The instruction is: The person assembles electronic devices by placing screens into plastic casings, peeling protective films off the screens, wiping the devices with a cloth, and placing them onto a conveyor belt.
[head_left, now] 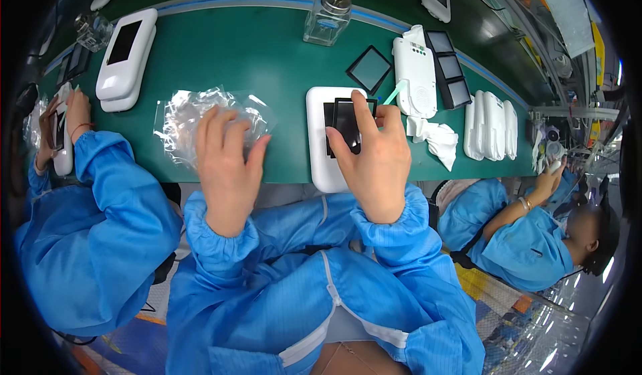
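Observation:
In front of me a white handheld device (326, 176) with a dark screen lies on the green bench. My right hand (378, 164) holds a small black-framed panel (348, 126) by its edges, thumb at the left and fingers at the top and right, over that screen. The panel sits slightly askew to the screen; whether it touches it I cannot tell. My left hand (229, 177) hovers at a heap of crumpled clear plastic bags (179, 117), its fingers apart and gripping nothing visible.
Beyond my right hand lie a loose black-framed panel (370, 69), a white device face down (416, 74), a crumpled white cloth (441, 142) and a black tray (449, 67). A glass bottle (328, 17) stands behind. Stacked devices (127, 60) lie left. Co-workers sit on both sides.

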The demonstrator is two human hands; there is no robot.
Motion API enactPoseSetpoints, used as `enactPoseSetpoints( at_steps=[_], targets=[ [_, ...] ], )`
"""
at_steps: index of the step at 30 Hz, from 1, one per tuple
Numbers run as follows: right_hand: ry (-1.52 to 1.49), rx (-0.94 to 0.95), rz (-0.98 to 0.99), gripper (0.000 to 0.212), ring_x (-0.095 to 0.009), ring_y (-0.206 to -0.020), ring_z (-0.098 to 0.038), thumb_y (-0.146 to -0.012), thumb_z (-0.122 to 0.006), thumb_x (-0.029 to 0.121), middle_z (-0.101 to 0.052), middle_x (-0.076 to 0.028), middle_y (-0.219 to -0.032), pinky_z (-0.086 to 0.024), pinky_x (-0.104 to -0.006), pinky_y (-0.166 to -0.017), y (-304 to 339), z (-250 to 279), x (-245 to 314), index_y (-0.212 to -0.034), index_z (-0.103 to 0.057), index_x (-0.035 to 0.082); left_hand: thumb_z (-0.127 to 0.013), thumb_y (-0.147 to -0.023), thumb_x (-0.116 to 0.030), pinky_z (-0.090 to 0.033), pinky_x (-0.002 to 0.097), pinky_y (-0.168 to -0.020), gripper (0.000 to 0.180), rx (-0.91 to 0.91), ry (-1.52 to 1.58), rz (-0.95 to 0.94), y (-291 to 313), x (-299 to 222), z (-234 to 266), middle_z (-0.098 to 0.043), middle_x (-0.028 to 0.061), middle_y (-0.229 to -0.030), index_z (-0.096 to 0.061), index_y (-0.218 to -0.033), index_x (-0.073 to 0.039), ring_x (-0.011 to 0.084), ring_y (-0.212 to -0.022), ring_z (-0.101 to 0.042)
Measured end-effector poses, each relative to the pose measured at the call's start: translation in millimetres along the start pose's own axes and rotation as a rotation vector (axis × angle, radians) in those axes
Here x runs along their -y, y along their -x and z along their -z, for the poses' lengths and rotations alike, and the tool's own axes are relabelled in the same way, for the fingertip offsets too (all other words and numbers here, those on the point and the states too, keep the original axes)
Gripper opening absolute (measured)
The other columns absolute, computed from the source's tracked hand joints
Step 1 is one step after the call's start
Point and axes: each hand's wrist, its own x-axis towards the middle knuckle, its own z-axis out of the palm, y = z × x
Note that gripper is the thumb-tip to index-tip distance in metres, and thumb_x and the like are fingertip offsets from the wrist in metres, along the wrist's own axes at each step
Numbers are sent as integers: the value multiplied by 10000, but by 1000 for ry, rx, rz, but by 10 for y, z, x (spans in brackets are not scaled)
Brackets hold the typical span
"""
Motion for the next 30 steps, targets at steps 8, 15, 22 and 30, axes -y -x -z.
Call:
enactPoseSetpoints(
  at_steps=[8,15,22,30],
  targets=[
    [51,28,19,555,-328,-914,-567,-767,-752,235,-508,-173,-1015,-513,-416,-668,-27,-101,53,-1260,-572,53,-816,-615,-106,-472,429,-868,434,260,424,-45,27,-228,-53,-547,168,-1103,-617,-982,13,359,-1050,-540],
    [53,37,6,563,-321,-912,-570,-764,-754,238,-512,-173,-1018,-520,-403,-650,-3,-104,44,-1265,-574,55,-837,-596,-98,-474,430,-893,597,309,483,-34,18,-299,-174,-525,177,-1217,-592,-1133,-9,369,-1082,-539],
    [11,33,-6,550,-313,-927,-574,-770,-744,239,-522,-156,-1020,-524,-405,-650,5,-109,50,-1265,-582,62,-784,-636,-47,-445,460,-939,761,349,533,-3,-113,-372,-336,-403,208,-1332,-472,-1329,-77,414,-1150,-467],
    [-50,-95,-127,386,-314,-725,-613,-823,-720,290,-618,-147,-894,-502,-405,-591,68,20,-528,-1090,-637,24,-811,-623,-94,-401,474,-1001,799,465,548,10,-203,-324,-352,-382,210,-1340,-445,-1333,-72,426,-1226,-391]
  ],
)
